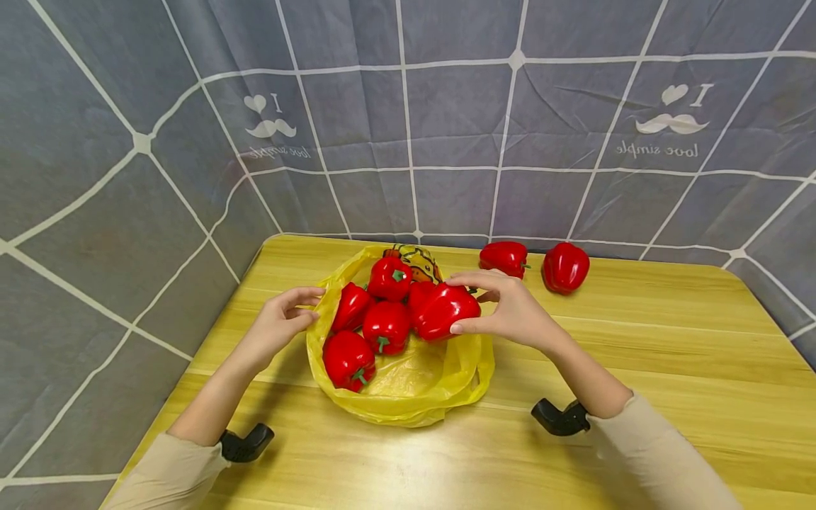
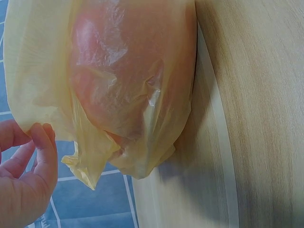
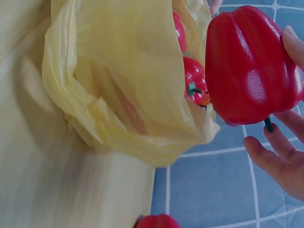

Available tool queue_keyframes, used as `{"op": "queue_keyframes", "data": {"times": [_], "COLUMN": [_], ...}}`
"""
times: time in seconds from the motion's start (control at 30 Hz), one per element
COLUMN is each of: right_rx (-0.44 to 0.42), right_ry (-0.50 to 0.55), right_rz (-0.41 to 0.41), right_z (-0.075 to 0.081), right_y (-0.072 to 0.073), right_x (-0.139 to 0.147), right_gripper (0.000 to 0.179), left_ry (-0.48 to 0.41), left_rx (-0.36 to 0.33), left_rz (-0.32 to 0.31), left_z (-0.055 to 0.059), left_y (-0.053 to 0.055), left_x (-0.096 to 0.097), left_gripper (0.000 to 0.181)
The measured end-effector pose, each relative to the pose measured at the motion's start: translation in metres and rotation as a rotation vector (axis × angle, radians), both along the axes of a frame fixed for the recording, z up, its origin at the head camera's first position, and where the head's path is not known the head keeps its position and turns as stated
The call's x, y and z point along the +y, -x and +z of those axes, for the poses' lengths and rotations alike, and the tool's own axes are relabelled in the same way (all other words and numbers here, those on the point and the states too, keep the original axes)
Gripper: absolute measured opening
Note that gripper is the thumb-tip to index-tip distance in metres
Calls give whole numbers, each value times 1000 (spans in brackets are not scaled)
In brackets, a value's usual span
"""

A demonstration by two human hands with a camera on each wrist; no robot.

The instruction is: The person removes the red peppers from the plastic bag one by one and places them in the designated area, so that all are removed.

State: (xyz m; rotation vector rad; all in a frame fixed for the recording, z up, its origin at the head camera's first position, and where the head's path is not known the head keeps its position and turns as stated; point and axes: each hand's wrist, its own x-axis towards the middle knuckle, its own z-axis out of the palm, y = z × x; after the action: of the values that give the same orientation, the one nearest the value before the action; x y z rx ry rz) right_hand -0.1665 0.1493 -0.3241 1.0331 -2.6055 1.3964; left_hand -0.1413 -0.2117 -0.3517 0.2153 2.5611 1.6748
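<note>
A yellow plastic bag stands wide-mouthed on the table with several red bell peppers inside. At its left rim my left hand pinches the plastic between thumb and fingers, which the left wrist view shows closely at the bag's edge. My right hand grips another red bell pepper over the right side of the bag's mouth. In the right wrist view this bell pepper is raised beside the rim, its green stem pointing toward the fingers.
Two more red bell peppers lie at the back of the wooden table, one on its side and one farther right. Grey cloth with white lines hangs behind and at both sides. Each wrist wears a black mount.
</note>
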Motion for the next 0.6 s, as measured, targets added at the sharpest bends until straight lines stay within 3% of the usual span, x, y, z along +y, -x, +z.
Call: {"op": "queue_keyframes", "data": {"times": [0.6], "right_rx": [71], "right_ry": [-14], "right_rz": [-116], "right_z": [9], "right_y": [7], "right_x": [32], "right_gripper": [59], "left_ry": [-10], "left_rx": [29], "left_rz": [-3], "left_z": [3], "left_y": [-3], "left_x": [0], "left_gripper": [39]}}
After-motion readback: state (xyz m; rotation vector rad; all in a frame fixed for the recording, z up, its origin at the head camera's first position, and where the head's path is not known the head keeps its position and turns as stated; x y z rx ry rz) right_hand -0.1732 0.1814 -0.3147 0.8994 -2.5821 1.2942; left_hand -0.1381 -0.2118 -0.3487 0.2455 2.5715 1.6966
